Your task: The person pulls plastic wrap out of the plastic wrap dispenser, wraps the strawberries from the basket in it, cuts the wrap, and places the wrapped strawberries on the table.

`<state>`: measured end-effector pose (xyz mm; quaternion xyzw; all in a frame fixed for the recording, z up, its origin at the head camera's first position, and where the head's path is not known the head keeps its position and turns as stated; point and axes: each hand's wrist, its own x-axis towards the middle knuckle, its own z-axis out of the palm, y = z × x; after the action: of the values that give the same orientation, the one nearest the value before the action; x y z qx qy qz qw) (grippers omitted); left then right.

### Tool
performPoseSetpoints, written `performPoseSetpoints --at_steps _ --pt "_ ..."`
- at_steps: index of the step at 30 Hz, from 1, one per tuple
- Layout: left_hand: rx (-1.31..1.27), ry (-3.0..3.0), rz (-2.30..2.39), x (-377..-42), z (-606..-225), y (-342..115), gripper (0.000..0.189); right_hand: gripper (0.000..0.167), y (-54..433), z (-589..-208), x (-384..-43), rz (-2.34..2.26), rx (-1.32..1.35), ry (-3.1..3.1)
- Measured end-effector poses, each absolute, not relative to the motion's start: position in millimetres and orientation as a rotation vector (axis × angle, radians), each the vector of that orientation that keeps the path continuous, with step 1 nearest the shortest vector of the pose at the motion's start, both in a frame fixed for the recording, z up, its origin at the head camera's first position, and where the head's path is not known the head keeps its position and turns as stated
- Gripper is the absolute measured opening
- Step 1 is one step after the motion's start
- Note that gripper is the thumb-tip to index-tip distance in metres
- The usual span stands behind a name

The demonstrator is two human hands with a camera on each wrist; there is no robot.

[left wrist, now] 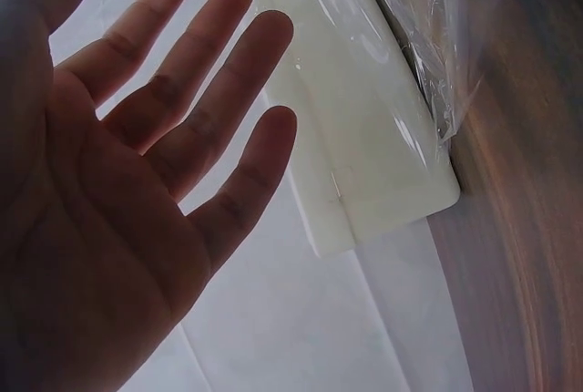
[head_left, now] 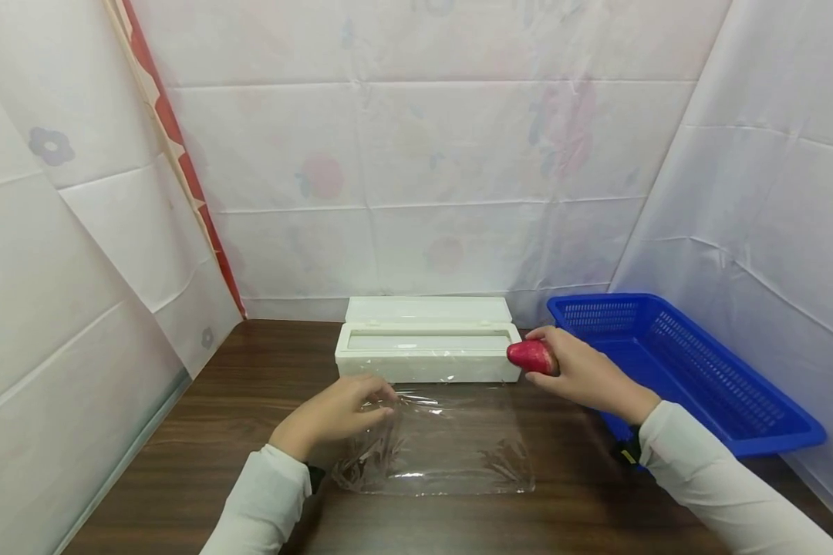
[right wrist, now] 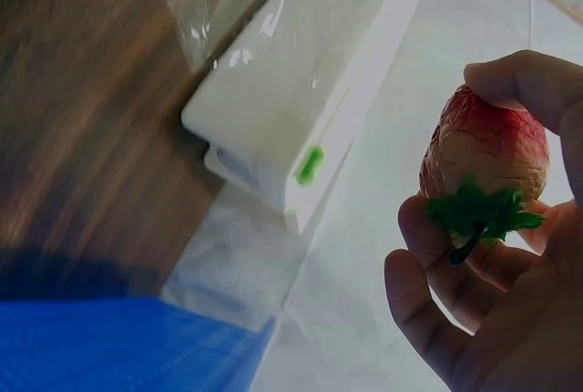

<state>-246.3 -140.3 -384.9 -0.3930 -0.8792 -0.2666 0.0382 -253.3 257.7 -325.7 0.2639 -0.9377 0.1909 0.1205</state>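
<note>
A red strawberry [right wrist: 487, 150] with green leaves and a dark stem is pinched between the thumb and fingers of my right hand [head_left: 583, 370]. In the head view it overlaps the right end of a white cling film box [head_left: 423, 366], whose lid stands raised at the back. A sheet of clear cling film [head_left: 451, 447] runs from the box's front onto the table. My left hand [head_left: 343, 408] is over the film's upper left part; the left wrist view shows its palm bare, with fingers spread and nearly straight.
At the right stands a blue plastic basket [head_left: 770, 443] with perforated sides, close to my right forearm. The dark wooden table [head_left: 208, 455] is bordered by white printed sheeting [head_left: 416, 254] at the back and both sides.
</note>
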Motion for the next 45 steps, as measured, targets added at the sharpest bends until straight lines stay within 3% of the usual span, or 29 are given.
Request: performPoseSetpoints --at_steps 22,30,45 --pt "-1.235 -2.872 -0.909 -245.1 -388.4 -130.2 0.023 0.052 217.9 -363.0 -242.2 0.682 0.952 -2.801" --pt "-1.295 -2.847 -0.897 -242.9 -390.2 -123.7 0.03 0.053 200.2 -375.9 -236.9 0.779 1.13 -2.785" --pt "-1.333 -2.801 -1.017 -236.4 -389.7 -107.4 0.041 0.054 178.6 -386.4 -231.8 0.963 1.231 -2.75"
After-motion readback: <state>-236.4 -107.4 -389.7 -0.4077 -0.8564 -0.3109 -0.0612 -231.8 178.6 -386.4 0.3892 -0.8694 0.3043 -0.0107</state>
